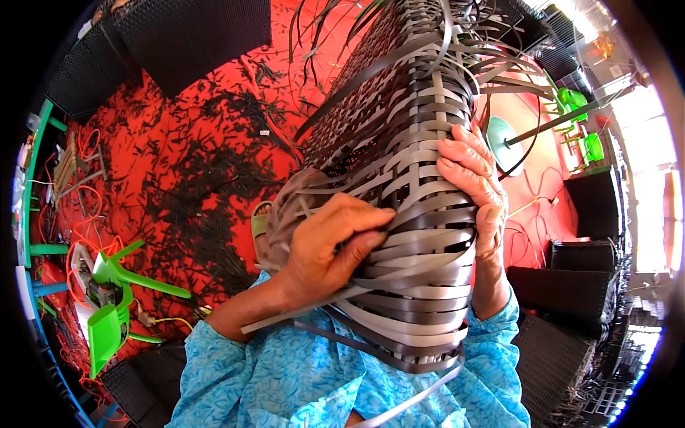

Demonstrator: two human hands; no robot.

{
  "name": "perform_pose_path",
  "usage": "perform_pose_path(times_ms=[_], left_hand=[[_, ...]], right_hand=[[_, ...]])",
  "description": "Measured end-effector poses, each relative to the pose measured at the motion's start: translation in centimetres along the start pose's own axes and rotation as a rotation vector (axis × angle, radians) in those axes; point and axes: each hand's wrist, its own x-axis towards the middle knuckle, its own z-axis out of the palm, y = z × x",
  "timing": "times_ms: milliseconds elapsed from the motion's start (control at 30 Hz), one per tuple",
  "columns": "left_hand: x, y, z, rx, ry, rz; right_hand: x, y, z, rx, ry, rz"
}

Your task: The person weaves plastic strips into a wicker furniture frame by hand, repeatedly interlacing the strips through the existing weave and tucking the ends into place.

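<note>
A long piece of wickerwork (431,171), woven from flat grey and dark brown plastic strips, stands in front of me and reaches down to my lap. My left hand (330,246) is at its left side, thumb and forefinger pinched on a grey strip (412,208) by the woven edge. Against the right side lies my right hand (477,178), fingers stretched over the bands and the thumb lower down. A loose strip end (267,322) sticks out below my left wrist. Many unwoven strips (503,68) fan out at the far end.
Dark strip scraps (214,175) litter the red floor. A green plastic stool (118,303) lies tipped at the left, near orange cords. Dark woven panels (193,43) stand at the far left, and more woven pieces (560,296) at the right. A round-based stand (505,143) is beyond my right hand.
</note>
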Motion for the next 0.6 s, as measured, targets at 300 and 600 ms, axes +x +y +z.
perform_pose_path(times_ms=[300,600], left_hand=[[0.5,-2.1,-0.6,-0.132,-0.034,-0.180],[2.0,-2.5,-2.0,0.000,-0.021,-0.108]], right_hand=[[-0.4,-0.5,0.7,0.020,0.049,0.081],[0.0,-0.6,1.2,0.052,0.073,0.085]])
